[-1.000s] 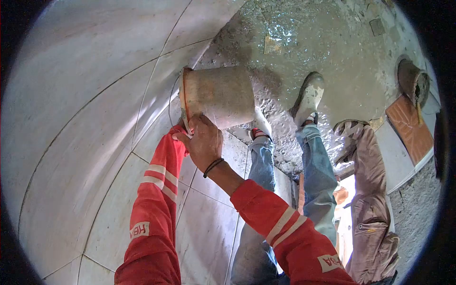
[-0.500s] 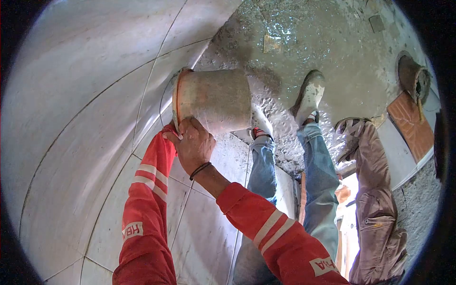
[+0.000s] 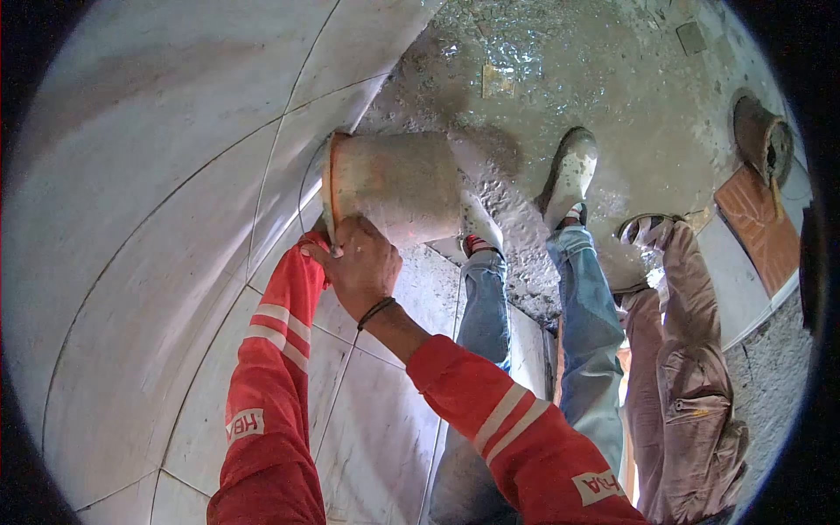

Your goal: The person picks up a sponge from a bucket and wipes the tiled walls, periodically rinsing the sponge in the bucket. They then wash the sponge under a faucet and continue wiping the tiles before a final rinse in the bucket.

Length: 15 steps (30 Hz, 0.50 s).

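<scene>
A dirty bucket (image 3: 398, 188) with an orange-brown rim lies tipped on its side, its mouth towards the pale tiled wall on the left. My right hand (image 3: 360, 267), with a dark band at the wrist, grips the lower edge of the bucket's rim. The red left sleeve (image 3: 280, 332) reaches up to the same edge. Its cuff and the bucket hide my left hand, so its fingers cannot be made out. A thin wire handle (image 3: 304, 188) curves out beside the rim.
Wet grey mortar (image 3: 612, 114) covers the floor ahead. Another person's legs in brownish trousers (image 3: 691, 350) stand at the right. Beyond them are a brown tile (image 3: 759, 232) and a dirty container (image 3: 761, 140). Large pale tiles (image 3: 376, 420) lie below the bucket.
The bucket and my right hand have shifted very slightly. At the right, the other person's second trouser leg now shows beside the first.
</scene>
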{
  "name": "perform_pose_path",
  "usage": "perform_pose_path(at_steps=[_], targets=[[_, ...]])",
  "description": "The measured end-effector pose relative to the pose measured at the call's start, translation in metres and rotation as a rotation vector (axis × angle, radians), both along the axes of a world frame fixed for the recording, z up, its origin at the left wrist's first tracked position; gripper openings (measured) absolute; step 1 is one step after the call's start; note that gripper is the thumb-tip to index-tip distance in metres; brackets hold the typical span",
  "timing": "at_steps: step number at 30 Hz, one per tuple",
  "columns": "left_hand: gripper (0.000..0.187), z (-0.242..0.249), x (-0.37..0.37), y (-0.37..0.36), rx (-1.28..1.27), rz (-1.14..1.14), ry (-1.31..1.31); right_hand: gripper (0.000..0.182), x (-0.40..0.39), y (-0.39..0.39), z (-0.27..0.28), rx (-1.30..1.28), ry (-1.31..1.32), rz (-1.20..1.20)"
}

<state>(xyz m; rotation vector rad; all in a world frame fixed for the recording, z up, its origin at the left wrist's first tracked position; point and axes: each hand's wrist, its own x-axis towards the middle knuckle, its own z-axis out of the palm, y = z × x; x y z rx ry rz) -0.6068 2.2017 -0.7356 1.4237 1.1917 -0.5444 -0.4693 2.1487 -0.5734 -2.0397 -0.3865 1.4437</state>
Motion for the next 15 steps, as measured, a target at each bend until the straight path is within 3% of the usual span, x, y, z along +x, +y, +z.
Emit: perform_pose_path(at_steps=[5,7,8,11,15], targets=[[0.062,0.002,0.042,0.003,0.031,-0.038,-0.027,0.039,0.037,-0.025,0.008,0.148,-0.147,-0.153],[0.062,0.004,0.067,-0.005,0.1,-0.045,-0.023,0.05,0.06,-0.043,0.009,0.022,-0.419,0.031],[0.063,0.007,0.082,-0.009,0.137,-0.05,-0.021,0.051,0.064,-0.058,-0.002,0.01,-0.431,0.004],[0.063,0.035,0.13,-0.025,0.332,-0.059,0.053,0.046,0.102,-0.094,-0.017,0.057,-0.428,-0.067],[0.065,0.101,0.175,-0.041,0.493,0.057,-0.004,0.033,0.17,-0.15,-0.051,0.154,-0.12,-0.203]])
